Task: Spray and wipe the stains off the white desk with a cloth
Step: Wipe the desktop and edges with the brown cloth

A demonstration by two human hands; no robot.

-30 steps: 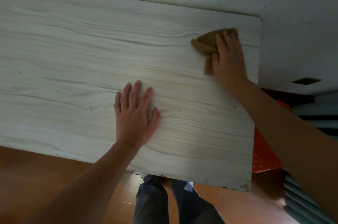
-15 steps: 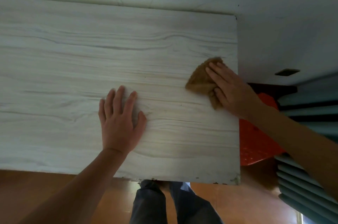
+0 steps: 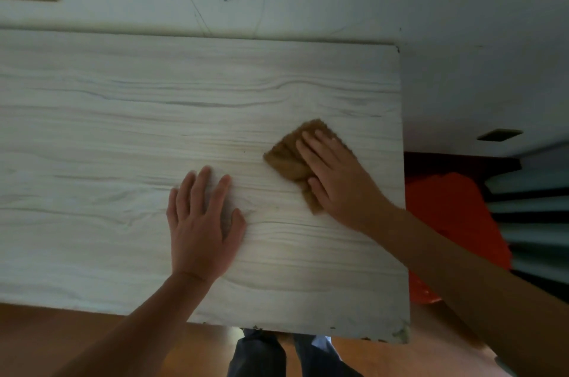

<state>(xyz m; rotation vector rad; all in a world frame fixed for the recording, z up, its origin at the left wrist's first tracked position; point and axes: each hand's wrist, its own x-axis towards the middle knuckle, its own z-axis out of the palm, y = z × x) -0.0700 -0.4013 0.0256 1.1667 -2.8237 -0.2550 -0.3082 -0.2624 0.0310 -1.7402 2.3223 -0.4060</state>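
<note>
Left hand lies flat and open on the white table — bracing, no grip. Beyond it, the right hand presses the brown cloth flat near the right edge — soft, light, likely bunches; pin it by palm.

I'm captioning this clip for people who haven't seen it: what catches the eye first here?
The brown cloth stands out, pressed flat under the right hand near the right edge of the white desk. The left hand lies spread on the desk beside it, empty. A bright orange thing shows just past the desk's right edge.
</note>
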